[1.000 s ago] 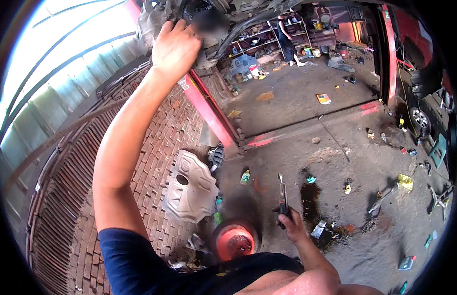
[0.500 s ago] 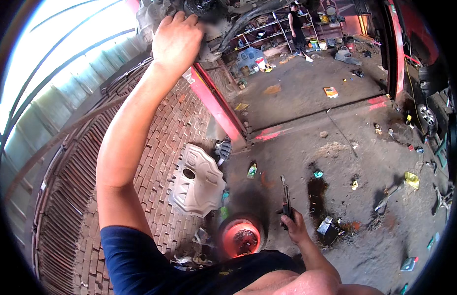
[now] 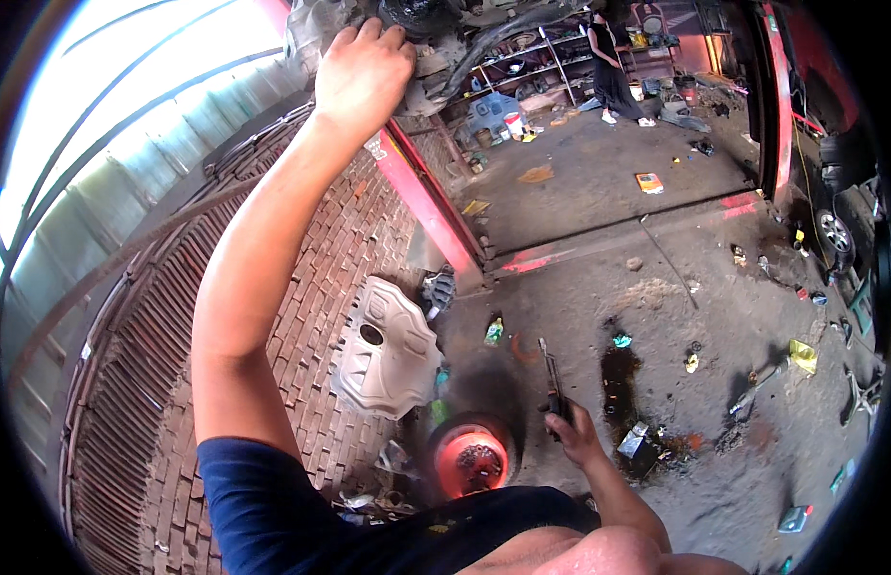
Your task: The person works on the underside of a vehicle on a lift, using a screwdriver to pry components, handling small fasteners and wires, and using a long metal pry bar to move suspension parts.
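Observation:
At the top of the view, my left hand (image 3: pixel 370 72) reaches up with its fingers curled against a grimy grey car part (image 3: pixel 316 34). Its fingertips are partly hidden there. Dark, greasy machinery (image 3: pixel 421 17) hangs just beside that hand. Low in front of my body, my right hand (image 3: pixel 575 433) is closed around the dark handles of a pair of pliers (image 3: pixel 555 383). Their slim metal jaws point away from me, over the floor. Below and left of the pliers, a red bucket (image 3: pixel 443 470) holds small dark pieces.
A beige moulded panel (image 3: pixel 393 355) leans by the brick wall (image 3: pixel 301 287). Next to it rises a red lift post (image 3: pixel 421 206). Dark oil (image 3: pixel 618 383) and litter mark the floor. A person in dark clothes (image 3: pixel 613 77) is near the shelves (image 3: pixel 532 62) at the back.
The view has shifted slightly. My left hand stays up at the car part, and the pliers remain in my right hand. The person at the back has moved to the right.

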Available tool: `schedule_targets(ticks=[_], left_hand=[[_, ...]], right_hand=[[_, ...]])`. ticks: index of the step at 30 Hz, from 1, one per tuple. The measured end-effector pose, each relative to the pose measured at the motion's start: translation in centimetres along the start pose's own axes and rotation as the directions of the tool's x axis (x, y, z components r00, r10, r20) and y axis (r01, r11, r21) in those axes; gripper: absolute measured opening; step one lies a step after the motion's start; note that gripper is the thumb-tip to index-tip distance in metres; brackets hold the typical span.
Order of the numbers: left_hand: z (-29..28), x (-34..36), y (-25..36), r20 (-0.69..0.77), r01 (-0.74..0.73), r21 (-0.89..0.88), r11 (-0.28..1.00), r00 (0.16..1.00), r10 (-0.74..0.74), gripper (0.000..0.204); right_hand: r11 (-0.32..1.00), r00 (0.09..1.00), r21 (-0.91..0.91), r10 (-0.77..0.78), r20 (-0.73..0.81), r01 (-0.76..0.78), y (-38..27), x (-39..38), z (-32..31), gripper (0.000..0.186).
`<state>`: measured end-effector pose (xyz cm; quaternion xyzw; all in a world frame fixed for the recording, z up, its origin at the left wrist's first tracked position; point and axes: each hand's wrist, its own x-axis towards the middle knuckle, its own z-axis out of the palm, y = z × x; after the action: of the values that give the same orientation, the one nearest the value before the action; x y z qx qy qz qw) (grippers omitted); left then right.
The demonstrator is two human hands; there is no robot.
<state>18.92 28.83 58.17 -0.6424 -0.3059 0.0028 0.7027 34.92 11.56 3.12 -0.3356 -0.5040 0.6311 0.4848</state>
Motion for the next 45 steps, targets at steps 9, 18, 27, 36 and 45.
schedule_targets(ticks=[9,18,27,36,45], left_hand=[[-7.8,-7.7,4.6,-0.273,-0.021,-0.766,0.643,0.916,-0.295,0.023],[-12.6,-24.5,31.1,0.810,0.220,0.003,-0.976,0.571,0.131,0.015],[-9.3,-26.3,35.8,0.856,0.111,0.192,-0.975,0.468,0.222,0.038],[-15.8,-21.0,41.2,0.213,0.292,0.432,-0.853,0.886,0.411,0.046],[-25.4,-24.2,46.5,-0.704,0.770,0.267,-0.580,0.567,0.428,0.015]], right_hand=[[0.973,0.940,-0.136,-0.218,-0.262,0.187,-4.2,0.6,-1.3,0.054],[0.294,0.949,-0.948,-0.313,0.029,0.126,-15.1,4.2,4.3,0.061],[0.393,0.974,-0.902,-0.203,0.105,0.179,-12.2,2.1,7.5,0.054],[0.555,0.798,-0.749,-0.231,-0.556,-0.362,-8.9,-8.2,3.6,0.069],[0.989,0.086,-0.046,-0.034,-0.996,-0.137,0.8,-24.4,15.0,0.062]])
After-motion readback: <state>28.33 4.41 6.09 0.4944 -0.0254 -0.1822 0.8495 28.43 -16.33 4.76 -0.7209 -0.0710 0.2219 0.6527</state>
